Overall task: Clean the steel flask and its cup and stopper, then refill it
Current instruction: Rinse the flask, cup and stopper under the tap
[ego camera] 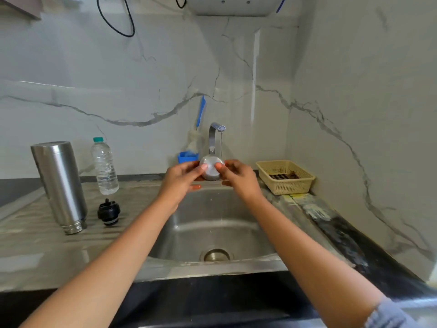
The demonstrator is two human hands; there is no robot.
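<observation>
Steel cup (210, 172) gripped between left hand (181, 179) and right hand (240, 179) under the tap (213, 136), over the far edge of the sink (238, 230).

No legible text or labels anywhere.

Both hands (210, 176) hold steel cup (210, 168) under running tap (216, 132).
</observation>
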